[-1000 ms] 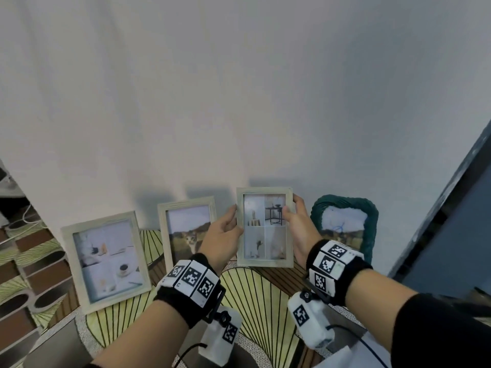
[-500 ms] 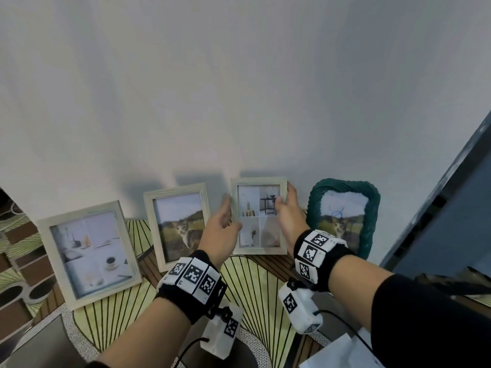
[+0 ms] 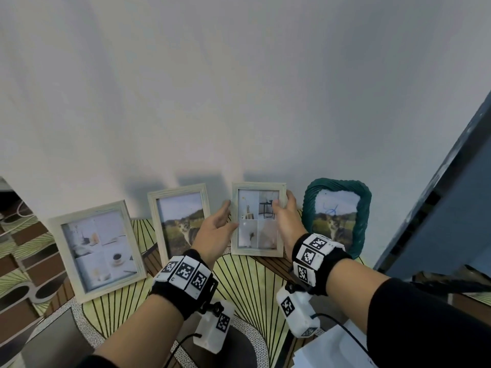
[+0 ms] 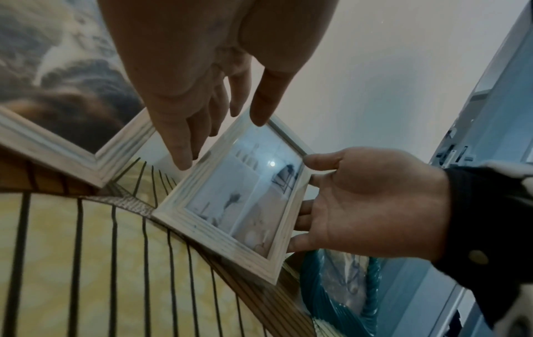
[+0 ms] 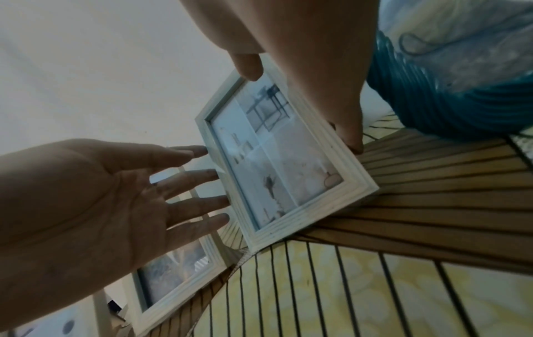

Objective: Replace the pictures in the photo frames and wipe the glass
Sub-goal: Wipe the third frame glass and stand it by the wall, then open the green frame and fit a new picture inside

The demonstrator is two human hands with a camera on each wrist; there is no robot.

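Observation:
A small white wooden frame (image 3: 257, 219) with a four-panel collage stands upright on the patterned table (image 3: 252, 288), close to the wall, between two other frames. My right hand (image 3: 281, 205) pinches its right edge, thumb on the front and fingers behind, as the left wrist view shows for the right hand (image 4: 360, 205) on the frame (image 4: 236, 196). My left hand (image 3: 225, 219) lies open at the left edge. In the right wrist view its straight fingers (image 5: 202, 200) touch the side of the frame (image 5: 285, 159).
A white frame with a cat photo (image 3: 180, 221) stands just left, and a larger white collage frame (image 3: 98, 251) further left. A green woven frame (image 3: 337, 216) with a cat photo stands right. White papers (image 3: 332, 349) lie at bottom right; a dark panel (image 3: 438, 221) rises there.
The small frame has moved back toward the wall and down onto the table. My left hand's thumb has come off the front and its fingers have straightened.

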